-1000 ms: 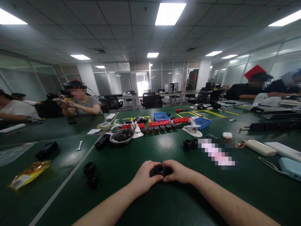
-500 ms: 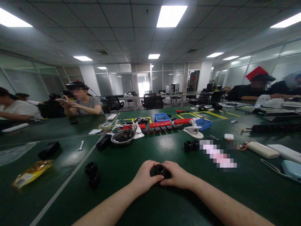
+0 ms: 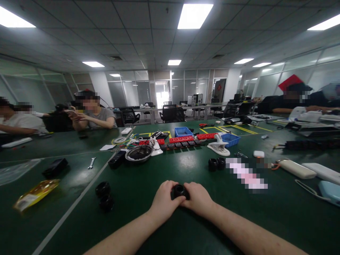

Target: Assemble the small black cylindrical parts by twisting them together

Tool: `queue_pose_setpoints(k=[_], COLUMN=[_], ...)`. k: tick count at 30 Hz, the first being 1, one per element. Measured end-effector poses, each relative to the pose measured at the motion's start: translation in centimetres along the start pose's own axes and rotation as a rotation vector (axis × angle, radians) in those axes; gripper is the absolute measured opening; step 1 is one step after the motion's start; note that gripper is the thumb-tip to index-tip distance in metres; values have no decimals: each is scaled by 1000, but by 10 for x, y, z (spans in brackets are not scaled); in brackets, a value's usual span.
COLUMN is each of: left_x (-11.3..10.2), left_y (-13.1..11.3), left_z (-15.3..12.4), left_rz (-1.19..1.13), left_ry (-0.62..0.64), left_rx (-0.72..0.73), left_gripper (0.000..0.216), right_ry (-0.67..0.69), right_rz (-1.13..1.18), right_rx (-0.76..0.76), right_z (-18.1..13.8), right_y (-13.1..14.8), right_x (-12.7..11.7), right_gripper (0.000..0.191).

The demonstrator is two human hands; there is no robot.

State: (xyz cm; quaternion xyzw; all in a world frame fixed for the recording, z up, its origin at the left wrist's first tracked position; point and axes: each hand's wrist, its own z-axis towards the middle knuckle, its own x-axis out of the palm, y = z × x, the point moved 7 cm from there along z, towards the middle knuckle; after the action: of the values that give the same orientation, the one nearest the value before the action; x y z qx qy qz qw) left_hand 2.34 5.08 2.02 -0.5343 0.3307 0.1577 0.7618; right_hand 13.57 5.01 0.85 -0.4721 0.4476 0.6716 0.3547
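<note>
Both hands close around a glossy black ring-shaped part (image 3: 180, 190) with a round hole in its top, low over the green table in front of me. My left hand (image 3: 165, 198) curls round its left side, thumb across the near face. From the other side my right hand (image 3: 198, 198) grips it, its thumb hidden partly behind the left one. Two similar black parts (image 3: 105, 202) stand together to the left of my hands. Another pair of black ring-shaped parts (image 3: 213, 164) sits farther off on the right.
Beyond my hands lie a round metal dish (image 3: 139, 160), red strips (image 3: 181, 139), a white clamp base (image 3: 219, 148) and a blue tray (image 3: 183, 130). A wrench (image 3: 91, 163) and a yellow packet (image 3: 36, 195) lie left; a cream power bank (image 3: 296, 168) lies right. People sit along the table's far sides.
My right thumb has slid behind the left thumb, and the right hand has turned slightly inward round the black part. The part has shifted a little left.
</note>
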Motion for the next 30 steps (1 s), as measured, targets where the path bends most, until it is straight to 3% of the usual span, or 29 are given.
queue_pose_setpoints(k=[3,7,11,14,17,24,30], left_x=[0,-1,-4,-3,0,0,1], left_y=[-1,-11,-14,-13,-10,0,-3], left_z=[2,3,3,3,3,1,4], left_rz=[22,3,-35,-47,-45,-9,-66], left_ry=[27,177,259,259,229,38,150], left_rx=[46,180,224,217,174,49,134], left_gripper=[30,33,37,37,34,28,33], right_ry=[1,50,188,222,214,6,53], right_rz=[7,169,286,359,354,24,150], right_rx=[-15,-117,-182,-182,-127,-30,-100], right_z=[-3,-6,-6,-4,-1,-1,-6], right_y=[2,0,-6,-12,-15,-1,0], right_x=[-5,-13,-9,-3,3,-3,-9], right_gripper=[39,55,36,28,33,40,48])
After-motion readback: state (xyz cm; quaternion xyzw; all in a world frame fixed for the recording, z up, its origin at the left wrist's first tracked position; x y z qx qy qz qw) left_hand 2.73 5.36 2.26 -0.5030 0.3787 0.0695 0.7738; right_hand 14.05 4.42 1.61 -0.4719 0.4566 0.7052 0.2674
